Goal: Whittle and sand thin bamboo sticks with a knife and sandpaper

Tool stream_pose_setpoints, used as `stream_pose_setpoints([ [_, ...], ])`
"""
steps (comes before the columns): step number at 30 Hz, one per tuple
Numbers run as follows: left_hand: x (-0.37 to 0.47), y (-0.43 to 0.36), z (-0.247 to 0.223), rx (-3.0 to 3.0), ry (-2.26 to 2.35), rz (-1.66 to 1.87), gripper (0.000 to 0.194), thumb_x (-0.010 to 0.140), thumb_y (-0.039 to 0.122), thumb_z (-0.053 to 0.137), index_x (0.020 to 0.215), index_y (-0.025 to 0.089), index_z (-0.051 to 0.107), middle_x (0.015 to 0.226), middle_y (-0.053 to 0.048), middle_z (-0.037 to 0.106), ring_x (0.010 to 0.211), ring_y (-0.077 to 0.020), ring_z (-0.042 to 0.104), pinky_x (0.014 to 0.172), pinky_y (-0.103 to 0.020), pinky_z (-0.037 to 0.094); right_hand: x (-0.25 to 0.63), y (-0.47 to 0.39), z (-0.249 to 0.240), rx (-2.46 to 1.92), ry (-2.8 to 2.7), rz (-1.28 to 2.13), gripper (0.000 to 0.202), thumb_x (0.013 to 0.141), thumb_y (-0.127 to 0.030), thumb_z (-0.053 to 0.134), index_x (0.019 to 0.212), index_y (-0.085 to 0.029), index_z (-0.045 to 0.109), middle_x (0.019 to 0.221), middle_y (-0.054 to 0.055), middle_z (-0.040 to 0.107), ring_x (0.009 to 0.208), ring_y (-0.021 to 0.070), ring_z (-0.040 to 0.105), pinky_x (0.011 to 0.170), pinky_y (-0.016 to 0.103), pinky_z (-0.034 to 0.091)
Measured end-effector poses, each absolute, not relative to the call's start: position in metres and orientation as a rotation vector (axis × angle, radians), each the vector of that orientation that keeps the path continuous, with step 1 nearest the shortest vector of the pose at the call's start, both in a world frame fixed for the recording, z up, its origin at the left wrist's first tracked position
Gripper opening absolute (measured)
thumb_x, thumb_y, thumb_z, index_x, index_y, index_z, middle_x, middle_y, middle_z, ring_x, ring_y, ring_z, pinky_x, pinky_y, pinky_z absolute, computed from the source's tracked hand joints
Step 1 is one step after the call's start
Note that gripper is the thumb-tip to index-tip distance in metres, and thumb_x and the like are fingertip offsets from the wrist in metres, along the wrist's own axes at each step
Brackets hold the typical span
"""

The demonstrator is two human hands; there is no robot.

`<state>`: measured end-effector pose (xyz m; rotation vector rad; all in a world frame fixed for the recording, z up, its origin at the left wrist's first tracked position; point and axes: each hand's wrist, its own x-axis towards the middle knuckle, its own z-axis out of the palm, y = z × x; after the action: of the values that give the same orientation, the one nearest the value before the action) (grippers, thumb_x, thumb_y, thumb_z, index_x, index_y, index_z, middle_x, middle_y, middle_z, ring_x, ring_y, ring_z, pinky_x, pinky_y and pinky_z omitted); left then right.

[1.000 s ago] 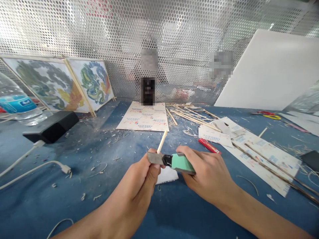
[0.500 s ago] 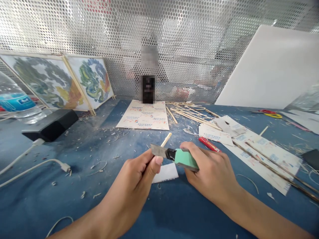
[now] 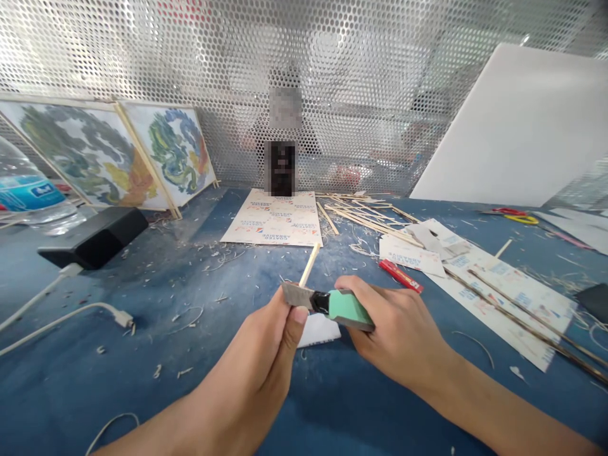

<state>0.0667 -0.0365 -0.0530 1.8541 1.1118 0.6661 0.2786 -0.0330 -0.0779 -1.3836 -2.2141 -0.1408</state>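
My left hand (image 3: 266, 342) is closed around a thin pale wooden stick (image 3: 310, 263), whose far end juts out beyond the fingers. In my right hand (image 3: 399, 329) is a green utility knife (image 3: 350, 308), gripped by its handle with the metal blade pointing left. The blade lies across the stick, close to the left thumb and forefinger. Whether its edge bites into the wood I cannot tell. Under the hands, a small folded white paper (image 3: 319, 330) rests on the blue table (image 3: 342, 405). The lower part of the stick is hidden in my left hand.
Abrasive-paper sheets lie at the centre (image 3: 280, 218) and right (image 3: 517, 310), near thin sticks (image 3: 370, 218), a red packet (image 3: 401, 276) and scissors (image 3: 520, 215). At left stand painted panels (image 3: 175, 152), a bottle (image 3: 33, 196) and a black box (image 3: 95, 237) with white cables. Perforated metal (image 3: 361, 82) rises behind.
Both hands and the knife have shifted slightly left and down. More of the stick now shows beyond the blade, and it stands a little steeper.
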Motion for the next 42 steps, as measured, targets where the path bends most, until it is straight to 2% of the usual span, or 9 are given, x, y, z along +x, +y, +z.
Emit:
stream_pose_setpoints([
  [4, 0.067, -0.035, -0.052, 1.763, 1.126, 0.650, 0.038, 0.104, 0.050, 0.029, 0.084, 0.023, 0.046, 0.063, 0.007, 0.035, 0.054, -0.0117, 0.031, 0.049, -0.023, 0.031, 0.278, -0.036, -0.078, -1.410, -2.158, -0.245, 0.026, 0.083, -0.020, 0.053, 0.107, -0.022, 0.061, 0.071, -0.003, 0.073, 0.055, 0.0178, 0.067, 0.050, 0.029, 0.031],
  [11, 0.070, -0.035, -0.054, 1.758, 1.248, 0.715, 0.040, 0.102, 0.051, 0.037, 0.076, 0.022, 0.046, 0.061, 0.007, 0.029, 0.053, -0.0111, 0.025, 0.046, -0.023, 0.024, 0.276, -0.037, -0.077, -1.467, -2.125, -0.353, 0.028, 0.084, -0.022, 0.054, 0.110, -0.022, 0.062, 0.079, -0.002, 0.077, 0.058, 0.0189, 0.069, 0.051, 0.031, 0.031],
  [19, 0.072, -0.034, -0.050, 1.763, 1.358, 0.682, 0.043, 0.102, 0.053, 0.035, 0.073, 0.022, 0.043, 0.059, 0.007, 0.027, 0.052, -0.0107, 0.024, 0.047, -0.023, 0.022, 0.273, -0.043, -0.079, -1.518, -2.121, -0.554, 0.036, 0.084, -0.023, 0.056, 0.119, -0.021, 0.062, 0.082, 0.000, 0.078, 0.053, 0.0192, 0.066, 0.050, 0.032, 0.030],
  [22, 0.071, -0.031, -0.050, 1.746, 1.395, 0.649, 0.044, 0.101, 0.054, 0.034, 0.074, 0.021, 0.044, 0.058, 0.007, 0.025, 0.053, -0.0111, 0.024, 0.048, -0.024, 0.022, 0.276, -0.040, -0.077, -1.588, -2.090, -0.603, 0.033, 0.085, -0.027, 0.058, 0.117, -0.023, 0.063, 0.078, 0.001, 0.077, 0.053, 0.0200, 0.066, 0.050, 0.032, 0.029],
  [27, 0.067, -0.027, -0.052, 1.740, 1.389, 0.704, 0.046, 0.100, 0.055, 0.039, 0.070, 0.021, 0.040, 0.061, 0.007, 0.022, 0.055, -0.0110, 0.022, 0.048, -0.025, 0.019, 0.301, -0.017, -0.067, -1.845, -1.881, -0.749, 0.024, 0.088, -0.038, 0.060, 0.108, -0.025, 0.067, 0.055, 0.002, 0.066, 0.043, 0.0230, 0.058, 0.049, 0.031, 0.024],
  [30, 0.065, -0.028, -0.056, 1.637, 1.302, 0.772, 0.040, 0.101, 0.058, 0.037, 0.092, 0.023, 0.055, 0.061, 0.008, 0.019, 0.053, -0.0116, 0.020, 0.047, -0.025, 0.018, 0.310, -0.010, -0.060, -1.777, -1.806, -0.602, 0.024, 0.090, -0.039, 0.059, 0.106, -0.024, 0.067, 0.058, 0.002, 0.066, 0.048, 0.0224, 0.060, 0.050, 0.030, 0.030],
  [33, 0.064, -0.030, -0.061, 1.478, 1.145, 0.830, 0.037, 0.102, 0.057, 0.036, 0.110, 0.027, 0.055, 0.063, 0.007, 0.022, 0.054, -0.0117, 0.022, 0.047, -0.024, 0.021, 0.303, -0.016, -0.057, -1.564, -1.861, -0.281, 0.019, 0.092, -0.038, 0.059, 0.104, -0.024, 0.064, 0.061, -0.002, 0.065, 0.051, 0.0170, 0.059, 0.053, 0.027, 0.038],
  [38, 0.066, -0.036, -0.063, 1.278, 0.929, 0.793, 0.032, 0.103, 0.052, 0.041, 0.098, 0.025, 0.056, 0.067, 0.006, 0.031, 0.057, -0.0099, 0.026, 0.050, -0.020, 0.028, 0.283, -0.031, -0.061, -1.374, -2.040, 0.035, 0.037, 0.093, -0.056, 0.055, 0.107, -0.023, 0.059, 0.066, -0.004, 0.066, 0.054, 0.0149, 0.061, 0.052, 0.026, 0.037],
  [42, 0.066, -0.043, -0.060, 1.219, 0.962, 0.838, 0.035, 0.097, 0.058, 0.048, 0.091, 0.025, 0.057, 0.072, 0.003, 0.038, 0.062, -0.0124, 0.033, 0.055, -0.022, 0.037, 0.278, -0.035, -0.067, -1.259, -2.180, 0.107, 0.044, 0.096, -0.061, 0.044, 0.105, -0.020, 0.057, 0.061, -0.004, 0.062, 0.045, 0.0134, 0.052, 0.047, 0.027, 0.031],
])
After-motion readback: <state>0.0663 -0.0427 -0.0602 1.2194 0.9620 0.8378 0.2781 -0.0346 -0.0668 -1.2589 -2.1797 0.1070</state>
